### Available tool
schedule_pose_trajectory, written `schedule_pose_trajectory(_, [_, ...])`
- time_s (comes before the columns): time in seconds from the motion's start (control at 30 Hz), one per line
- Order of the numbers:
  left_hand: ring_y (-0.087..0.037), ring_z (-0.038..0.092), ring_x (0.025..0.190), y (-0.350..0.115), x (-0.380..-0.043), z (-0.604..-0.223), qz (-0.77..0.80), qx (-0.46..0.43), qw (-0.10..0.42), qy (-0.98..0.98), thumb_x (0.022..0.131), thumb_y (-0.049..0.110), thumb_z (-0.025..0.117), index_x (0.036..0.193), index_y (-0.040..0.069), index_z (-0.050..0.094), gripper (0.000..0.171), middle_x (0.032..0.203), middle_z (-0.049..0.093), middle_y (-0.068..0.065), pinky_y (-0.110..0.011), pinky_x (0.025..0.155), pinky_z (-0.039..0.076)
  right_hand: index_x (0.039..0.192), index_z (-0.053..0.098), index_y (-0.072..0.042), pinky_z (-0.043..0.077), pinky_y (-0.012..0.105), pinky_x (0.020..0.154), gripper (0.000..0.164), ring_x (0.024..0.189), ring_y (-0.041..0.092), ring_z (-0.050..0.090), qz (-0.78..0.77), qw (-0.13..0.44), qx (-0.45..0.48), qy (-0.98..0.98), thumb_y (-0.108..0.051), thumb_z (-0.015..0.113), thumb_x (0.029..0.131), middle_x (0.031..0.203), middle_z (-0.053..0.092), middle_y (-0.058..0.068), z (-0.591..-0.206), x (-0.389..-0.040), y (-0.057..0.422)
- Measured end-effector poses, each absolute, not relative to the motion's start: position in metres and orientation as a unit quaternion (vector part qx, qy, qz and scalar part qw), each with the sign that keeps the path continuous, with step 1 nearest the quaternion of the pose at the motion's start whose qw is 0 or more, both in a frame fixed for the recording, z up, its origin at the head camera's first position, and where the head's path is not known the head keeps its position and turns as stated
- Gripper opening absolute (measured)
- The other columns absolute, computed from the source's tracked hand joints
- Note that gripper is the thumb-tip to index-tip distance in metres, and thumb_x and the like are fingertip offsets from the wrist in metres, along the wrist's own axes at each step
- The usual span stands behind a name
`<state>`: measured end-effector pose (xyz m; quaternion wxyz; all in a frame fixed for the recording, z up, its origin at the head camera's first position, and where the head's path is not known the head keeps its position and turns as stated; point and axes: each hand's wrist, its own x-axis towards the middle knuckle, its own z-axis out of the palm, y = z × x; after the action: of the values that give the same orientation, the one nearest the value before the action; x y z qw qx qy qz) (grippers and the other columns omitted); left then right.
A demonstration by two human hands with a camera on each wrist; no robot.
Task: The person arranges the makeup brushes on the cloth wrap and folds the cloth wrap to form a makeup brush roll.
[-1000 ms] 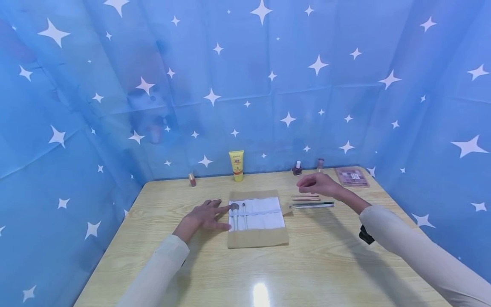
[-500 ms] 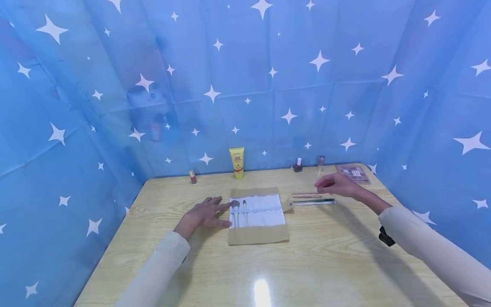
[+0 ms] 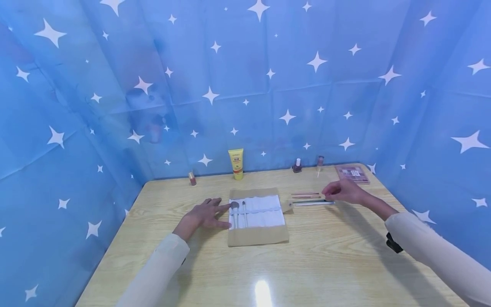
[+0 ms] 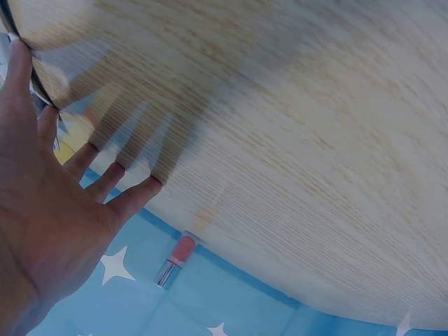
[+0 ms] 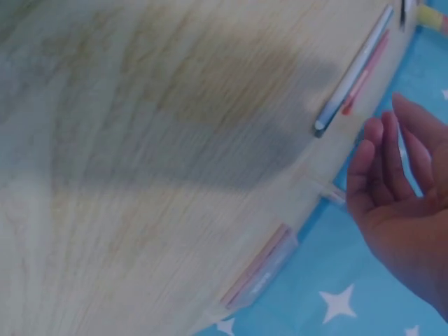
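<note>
My left hand (image 3: 205, 214) lies with fingers spread at the left edge of an unrolled tan brush roll (image 3: 258, 237); its index finger and thumb touch that edge. Inside the roll's white lining stand a large makeup brush (image 3: 235, 216) and a thinner brush (image 3: 245, 216). Right of the roll lie several slender sticks: a pale one (image 3: 316, 204) beside a dark green one, and pinkish ones (image 3: 305, 197) behind. My right hand (image 3: 345, 192) hovers at their right ends. In the right wrist view its fingers are loosely bent, thumb apart, holding nothing visible.
Along the back edge stand a small lip colour tube (image 3: 192, 179), a yellow squeeze tube (image 3: 236, 164), a dark nail polish bottle (image 3: 297, 166) and a clear tube with a mauve cap (image 3: 320, 161). A flat palette (image 3: 350, 174) lies back right. Star-patterned blue cloth (image 3: 245, 119) surrounds the table.
My right hand has moved rightward from above the sticks' middle, then slightly lower, to their right ends. My left hand stays at the roll's edge.
</note>
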<state>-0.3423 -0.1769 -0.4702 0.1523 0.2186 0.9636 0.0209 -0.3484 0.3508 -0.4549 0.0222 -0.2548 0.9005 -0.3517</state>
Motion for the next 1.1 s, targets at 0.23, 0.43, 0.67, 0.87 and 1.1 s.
schedule_pose_trajectory(0.23, [-0.04, 0.02, 0.157, -0.178, -0.342, -0.472, 0.018, 0.219, 0.153, 0.964, 0.09, 0.079, 0.055, 0.162, 0.041, 0.033, 0.084, 0.172, 0.022, -0.008, -0.07, 0.117, 0.029, 0.106, 0.073, 0.011, 0.058, 0.021, 0.074, 0.019, 0.086, 0.026, 0.074, -0.351, 0.015, -0.268, 0.897, 0.0, 0.077, 0.091, 0.096, 0.077, 0.02, -0.465, -0.344, 0.359])
schedule_pose_trajectory(0.43, [-0.039, 0.02, 0.157, -0.179, -0.343, -0.476, 0.015, 0.215, 0.15, 0.965, 0.089, 0.081, 0.054, 0.162, 0.042, 0.032, 0.086, 0.172, 0.022, -0.007, -0.069, 0.117, 0.029, 0.104, 0.075, 0.009, 0.056, 0.019, 0.07, 0.02, 0.084, 0.021, 0.075, -0.323, -0.006, -0.259, 0.91, -0.002, 0.08, 0.089, 0.097, 0.077, 0.02, -0.473, -0.342, 0.365])
schedule_pose_trajectory(0.67, [-0.039, 0.019, 0.157, -0.177, -0.343, -0.475, 0.016, 0.215, 0.146, 0.965, 0.089, 0.081, 0.055, 0.162, 0.042, 0.033, 0.086, 0.172, 0.022, -0.007, -0.068, 0.118, 0.029, 0.103, 0.077, 0.007, 0.055, 0.021, 0.066, 0.018, 0.079, 0.017, 0.073, -0.31, -0.017, -0.263, 0.913, -0.003, 0.08, 0.089, 0.092, 0.078, 0.015, -0.474, -0.338, 0.367])
schedule_pose_trajectory(0.87, [-0.039, 0.019, 0.157, -0.178, -0.342, -0.474, 0.016, 0.212, 0.148, 0.966, 0.089, 0.081, 0.056, 0.162, 0.042, 0.033, 0.086, 0.172, 0.023, -0.008, -0.068, 0.118, 0.029, 0.1, 0.078, 0.003, 0.057, 0.022, 0.07, 0.012, 0.08, 0.018, 0.073, -0.292, -0.015, -0.269, 0.918, -0.005, 0.08, 0.09, 0.09, 0.078, 0.011, -0.477, -0.336, 0.367])
schedule_pose_trajectory(1.1, [-0.038, 0.019, 0.157, -0.178, -0.342, -0.473, 0.018, 0.213, 0.147, 0.966, 0.089, 0.081, 0.055, 0.162, 0.043, 0.032, 0.086, 0.172, 0.023, -0.007, -0.067, 0.118, 0.029, 0.097, 0.079, 0.0, 0.055, 0.022, 0.066, 0.01, 0.078, 0.016, 0.071, -0.288, 0.012, -0.253, 0.924, -0.007, 0.08, 0.09, 0.089, 0.077, 0.008, -0.48, -0.333, 0.365])
